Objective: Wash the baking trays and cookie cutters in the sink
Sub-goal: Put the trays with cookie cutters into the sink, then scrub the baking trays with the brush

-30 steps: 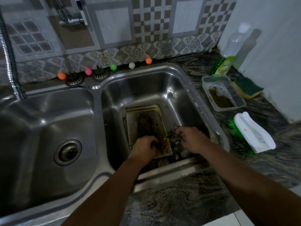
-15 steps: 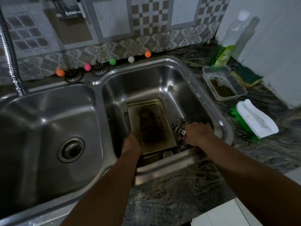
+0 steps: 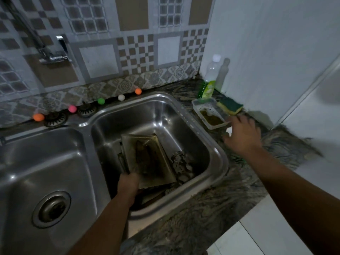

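We cannot see the left hand's [image 3: 128,181] fingers, hidden at the baking tray's [image 3: 149,159] near edge. The cookie cutters [image 3: 181,162] blur together. The tap [image 3: 53,52] is smeared.

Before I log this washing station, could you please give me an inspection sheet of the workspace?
Surface: dark marbled counter around a steel double sink.
Job's things: stained baking tray tilted in the right basin; cookie cutters piled beside it.
Clutter: sponge, plastic tub of murky liquid, soap bottle, coloured balls behind the sink.
Hands: left hand holds the tray's near edge; right hand, fingers spread, over the counter near the tub.
Cables: nothing seen.
Surroundings: patterned tile wall, wall tap.
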